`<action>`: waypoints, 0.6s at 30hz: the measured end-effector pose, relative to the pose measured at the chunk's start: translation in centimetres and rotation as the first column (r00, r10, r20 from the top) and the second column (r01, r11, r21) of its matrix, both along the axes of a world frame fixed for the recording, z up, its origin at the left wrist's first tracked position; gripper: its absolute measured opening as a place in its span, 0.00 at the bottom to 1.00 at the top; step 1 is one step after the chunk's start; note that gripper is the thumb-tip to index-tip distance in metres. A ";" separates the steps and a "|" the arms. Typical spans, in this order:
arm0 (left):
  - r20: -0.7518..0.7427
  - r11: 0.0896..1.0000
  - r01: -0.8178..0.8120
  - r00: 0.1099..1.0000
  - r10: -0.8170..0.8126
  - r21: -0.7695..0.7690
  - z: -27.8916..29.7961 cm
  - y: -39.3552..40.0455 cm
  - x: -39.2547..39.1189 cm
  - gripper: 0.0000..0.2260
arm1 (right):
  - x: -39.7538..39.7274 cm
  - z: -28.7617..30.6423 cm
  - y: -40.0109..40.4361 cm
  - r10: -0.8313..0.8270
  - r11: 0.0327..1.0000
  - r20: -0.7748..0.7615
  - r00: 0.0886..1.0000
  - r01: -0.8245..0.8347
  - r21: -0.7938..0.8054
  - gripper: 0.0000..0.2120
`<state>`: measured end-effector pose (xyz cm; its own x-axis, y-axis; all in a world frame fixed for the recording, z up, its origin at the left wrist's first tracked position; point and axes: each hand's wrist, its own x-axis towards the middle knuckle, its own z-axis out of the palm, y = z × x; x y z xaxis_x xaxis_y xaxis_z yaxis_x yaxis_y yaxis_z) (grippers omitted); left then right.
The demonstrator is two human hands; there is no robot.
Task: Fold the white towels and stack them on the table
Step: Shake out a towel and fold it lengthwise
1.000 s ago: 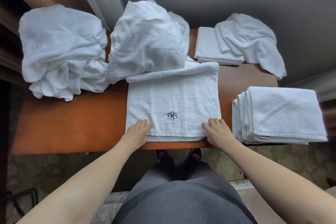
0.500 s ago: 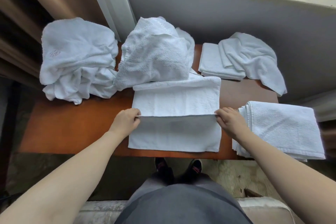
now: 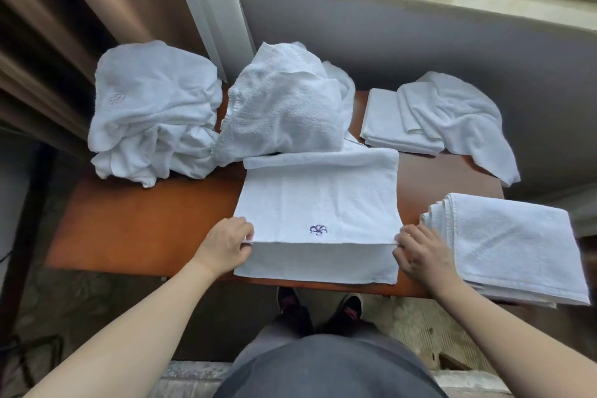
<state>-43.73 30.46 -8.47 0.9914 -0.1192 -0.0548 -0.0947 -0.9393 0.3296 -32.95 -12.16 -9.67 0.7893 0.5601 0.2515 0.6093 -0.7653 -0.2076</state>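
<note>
On the orange-brown table [image 3: 145, 229] below the window sill, your towel [image 3: 318, 200] lies at the middle of the near edge. Your left hand [image 3: 226, 247] and right hand [image 3: 420, 255] each pinch a corner of its upper layer, beside the folded stack [image 3: 510, 242] at right.
</note>
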 end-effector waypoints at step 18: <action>-0.386 0.895 0.400 0.871 -0.305 0.196 -6.1 -2.3 -4.5 0.11 | -4.1 -3.9 -0.4 0.368 0.737 -0.350 0.861 -0.500 -0.455 0.23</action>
<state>-48.26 28.14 -14.57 0.7998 -0.3910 -0.4555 -0.3644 -0.9192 0.1493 -37.06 -12.53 -13.56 0.4224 0.8460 -0.3253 0.8886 -0.4572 -0.0353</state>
